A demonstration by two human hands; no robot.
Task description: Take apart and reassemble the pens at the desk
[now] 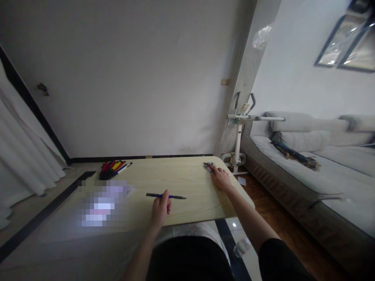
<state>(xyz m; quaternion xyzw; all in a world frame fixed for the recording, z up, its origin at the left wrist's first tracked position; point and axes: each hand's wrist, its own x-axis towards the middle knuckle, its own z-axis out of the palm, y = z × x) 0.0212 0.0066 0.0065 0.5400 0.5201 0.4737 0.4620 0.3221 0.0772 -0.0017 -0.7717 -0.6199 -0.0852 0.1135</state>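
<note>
Over the near part of the table my left hand (pixel 160 209) pinches a dark blue pen (pixel 178 197) around its middle. The pen lies roughly level, its two ends sticking out on either side of the fingers. At the far right corner my right hand (pixel 222 179) has its fingers closed at a small bundle of pens (pixel 208 168). Those fingertips are partly hidden, and how many pens they grip is unclear. A larger pile of pens (pixel 113 168), with red, yellow, black and white barrels, rests at the table's far left.
The pale wooden table (pixel 175 171) stands near the wall. A blurred-out patch (pixel 101 207) covers its left side. Beyond the right corner are a white exercise machine (pixel 238 140) and a grey sofa (pixel 295 183). White curtains (pixel 23 156) hang at the left.
</note>
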